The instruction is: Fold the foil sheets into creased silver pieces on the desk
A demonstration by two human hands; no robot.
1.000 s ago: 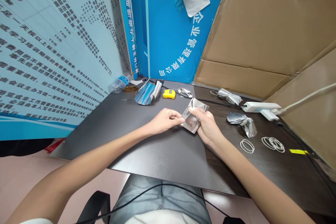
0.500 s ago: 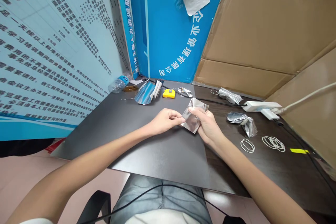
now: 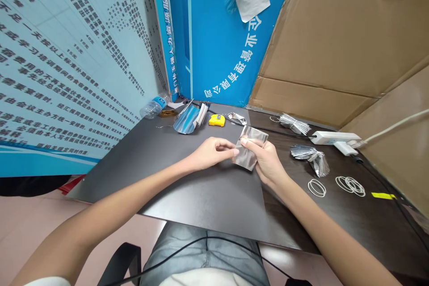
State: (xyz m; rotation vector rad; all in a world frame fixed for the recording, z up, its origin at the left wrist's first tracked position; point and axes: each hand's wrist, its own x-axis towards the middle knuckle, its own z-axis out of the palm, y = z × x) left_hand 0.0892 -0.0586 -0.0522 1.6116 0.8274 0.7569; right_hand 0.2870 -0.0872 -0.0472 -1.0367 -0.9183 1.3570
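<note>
My right hand (image 3: 267, 161) grips a small stack of shiny silver sheets (image 3: 246, 155) by its right side, thumb on top. At the stack's left edge, my left hand (image 3: 216, 153) has its thumb and fingers close together, touching the sheets; whether a sheet is pinched between them is too small to tell. Both hands are above the desk. Beyond them lie a yellow tape measure (image 3: 217, 120) and a loose silver strip (image 3: 237, 119). Two bundles of silver pieces, one farther back (image 3: 294, 124) and one nearer (image 3: 311, 159), rest to the right.
White rubber bands (image 3: 350, 186) lie on the desk (image 3: 201, 196) at the right, near a yellow strip (image 3: 384, 195). A white power strip (image 3: 335, 136) with cables is behind them. A curled blue-silver sheet (image 3: 186, 119) and a plastic bottle (image 3: 154, 107) stand back left.
The silver sheets look slightly turned and paler on their surface. My left fingers have shifted slightly along their left edge. The view has moved a little.
</note>
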